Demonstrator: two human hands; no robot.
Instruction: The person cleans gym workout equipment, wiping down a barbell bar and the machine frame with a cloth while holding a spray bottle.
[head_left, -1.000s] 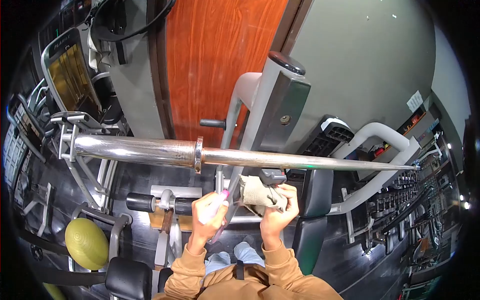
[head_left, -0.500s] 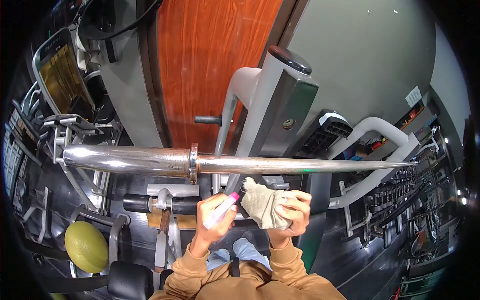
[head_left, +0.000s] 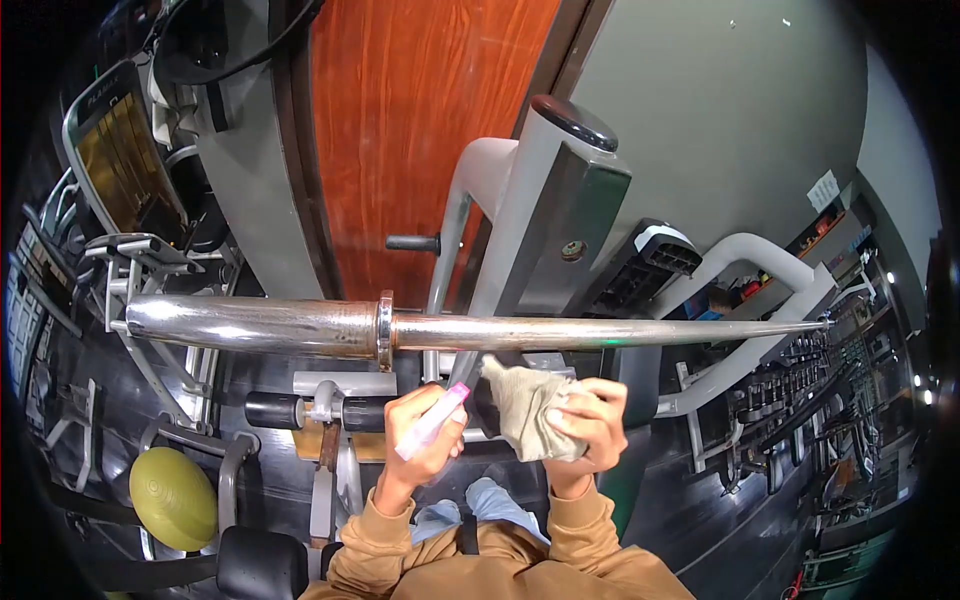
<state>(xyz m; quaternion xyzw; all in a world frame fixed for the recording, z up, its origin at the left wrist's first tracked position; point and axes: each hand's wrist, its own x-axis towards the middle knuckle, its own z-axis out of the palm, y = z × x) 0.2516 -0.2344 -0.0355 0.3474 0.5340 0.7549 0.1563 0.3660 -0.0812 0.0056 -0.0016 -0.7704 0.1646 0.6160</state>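
Observation:
My left hand (head_left: 428,436) is wrapped round a small clear bottle (head_left: 430,424) with a pink top, tilted up to the right. In my right hand (head_left: 592,426) is a bunched beige cloth (head_left: 532,410), one frayed corner sticking up to the left. Both hands are below a long metal barbell (head_left: 560,331), apart from it. The thick sleeve end of the bar (head_left: 250,324) is at the left, with brownish marks near its collar (head_left: 386,331).
Behind the bar rises a grey machine frame (head_left: 530,220) before a reddish wooden door (head_left: 420,110). A yellow-green ball (head_left: 172,497) lies at lower left. Black roller pads (head_left: 275,409) are below the sleeve. Dumbbell racks (head_left: 790,385) stand at right.
The cloth and my right hand have shifted slightly right, and the cloth's folds have changed. My left hand has moved slightly left with the bottle.

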